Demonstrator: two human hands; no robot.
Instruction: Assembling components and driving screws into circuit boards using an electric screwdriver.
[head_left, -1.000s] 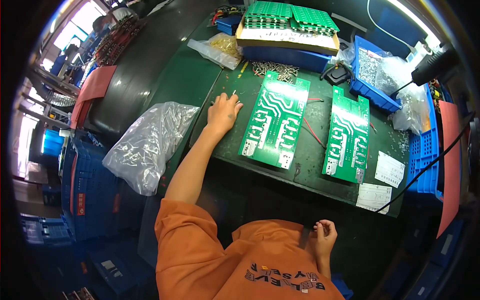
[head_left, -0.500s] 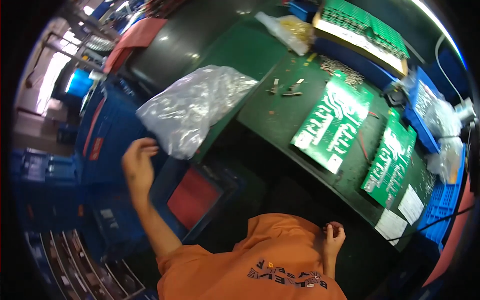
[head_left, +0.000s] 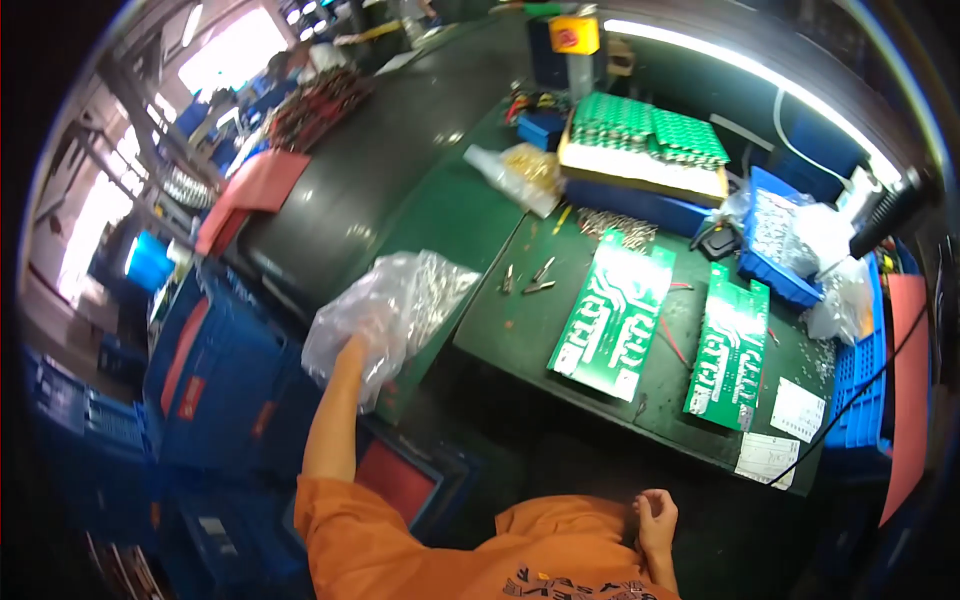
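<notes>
A clear, crinkled plastic bag (head_left: 425,290) lies at the left end of the bench, over its green and dark surface. My left hand (head_left: 372,335) is inside the bag's near side, showing only dimly through the plastic. Its fingers are too hidden to tell whether they grip anything. What else the bag contains cannot be made out. Close to my body, below the bench's front edge, my right hand (head_left: 656,520) hangs with loosely curled fingers, a gap between thumb and fingertips, and nothing visible in them.
Two green circuit boards (head_left: 612,320) (head_left: 730,345) lie on the dark bench (head_left: 520,335), with a few small metal parts (head_left: 540,270) to their left. Behind stands a stack of green boards (head_left: 650,135). A screwdriver (head_left: 890,212) hangs at right, near blue bins (head_left: 775,240). Blue crates (head_left: 215,370) stand at left.
My left hand has moved from beside the bag into it, and the bag's near side now covers the hand. My right hand stays near my body. The view has shifted.
</notes>
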